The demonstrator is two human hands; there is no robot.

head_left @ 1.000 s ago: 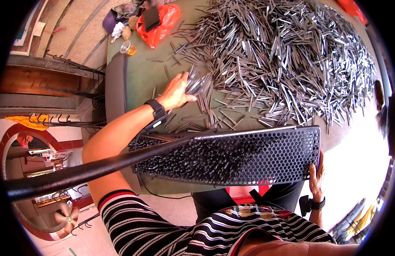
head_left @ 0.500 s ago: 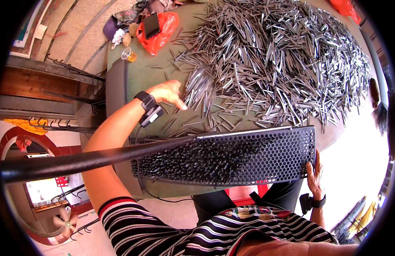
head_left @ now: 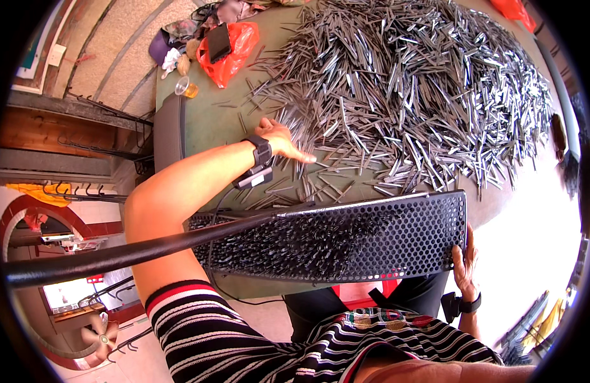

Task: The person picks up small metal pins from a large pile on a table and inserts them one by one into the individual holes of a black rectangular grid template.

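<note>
Stretching across the upper view, a green worktop (head_left: 209, 127) carries a broad, tangled heap of thin dark strips (head_left: 410, 89). Along its near edge is a long black perforated tray (head_left: 429, 236); glinting strip ends (head_left: 301, 246) appear to crowd its left and middle, while holes at the right end show bare. At the far left sits a red plastic bag (head_left: 241, 54). The right hand (head_left: 464, 267) keeps a narrow grip on the tray's right end, thumb on the face, fingers along the outer edge. The left hand (head_left: 283, 139) reaches the heap's left side, thumb spread from curled fingers; blur means one cannot tell whether its grip holds strips. Smaller is a clear cup (head_left: 186, 88) of amber liquid. Each strip looks light, stiff and slick, probably best pinched mid-length; the tray seems rigid, best held by its end rim.
</note>
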